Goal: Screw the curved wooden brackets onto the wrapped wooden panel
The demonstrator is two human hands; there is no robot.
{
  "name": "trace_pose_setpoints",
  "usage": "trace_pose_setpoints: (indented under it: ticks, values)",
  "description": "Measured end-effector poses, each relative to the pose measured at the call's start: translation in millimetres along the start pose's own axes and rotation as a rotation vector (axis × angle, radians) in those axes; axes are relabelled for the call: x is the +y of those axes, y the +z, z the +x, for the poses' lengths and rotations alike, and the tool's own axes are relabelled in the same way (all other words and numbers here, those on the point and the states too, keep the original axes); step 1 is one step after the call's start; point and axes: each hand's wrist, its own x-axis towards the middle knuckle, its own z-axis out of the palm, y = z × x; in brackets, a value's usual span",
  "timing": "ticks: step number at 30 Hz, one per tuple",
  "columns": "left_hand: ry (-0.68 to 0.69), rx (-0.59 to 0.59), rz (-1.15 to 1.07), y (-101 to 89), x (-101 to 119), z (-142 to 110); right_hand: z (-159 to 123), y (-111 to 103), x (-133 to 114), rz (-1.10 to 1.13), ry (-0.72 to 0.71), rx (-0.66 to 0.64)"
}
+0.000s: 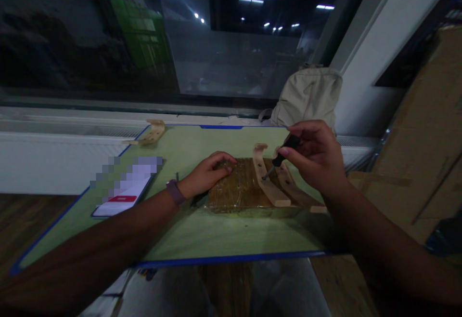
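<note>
My right hand [317,155] is closed around the black handle of a screwdriver [286,148], which slants down to the left. Its tip meets a hole in a curved wooden piece [270,182] with an upturned far end. Beside that piece, to the right, lies a second wooden piece [293,188] of similar shape, partly hidden behind the screwdriver and my hand. Both rest on a brown block wrapped in clear tape [231,194]. On the block's left part lies my left hand [209,175], thumb and fingers apart, a dark band on the wrist.
The green table [202,242] has a blue edge. A phone [130,189] with its screen lit lies at left. Another bent wooden piece [153,133] sits at the far left corner. Beyond stand a pale backpack [310,93] and a window; large cardboard [426,138] is at right.
</note>
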Motion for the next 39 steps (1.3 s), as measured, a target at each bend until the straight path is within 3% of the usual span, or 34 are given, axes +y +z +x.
trace_pose_setpoints:
  ticks: [6,13,18,21,23,26,29,33,36,39]
  values:
    - [-0.006,0.001,0.001,-0.2,2,-1,-3,1,-5,0.104,0.031,-0.275]
    - [-0.010,0.010,-0.003,-0.3,-1,0,-6,1,4,-0.106,-0.067,0.004]
    - [-0.009,0.008,0.003,-0.2,1,0,-6,5,-9,-0.019,-0.076,-0.116]
    - [-0.012,0.007,0.006,0.0,2,-1,-5,7,-12,0.069,-0.036,-0.111]
    - [-0.014,0.008,0.006,0.0,2,-1,-4,5,-7,0.007,-0.061,-0.045]
    - [-0.017,0.004,0.005,-0.3,2,-1,-1,-3,0,-0.235,-0.232,-0.009]
    - [-0.022,0.001,0.004,-0.2,2,-1,1,-7,-5,-0.287,-0.327,-0.189]
    - [-0.020,-0.001,-0.006,0.2,3,-1,2,-5,-18,-0.215,-0.280,-0.341]
    - [-0.017,0.001,-0.006,-0.3,3,-2,1,-4,-17,-0.227,-0.247,-0.290]
    - [-0.016,0.003,0.003,-1.0,2,-2,-1,-4,-7,-0.295,-0.203,-0.149]
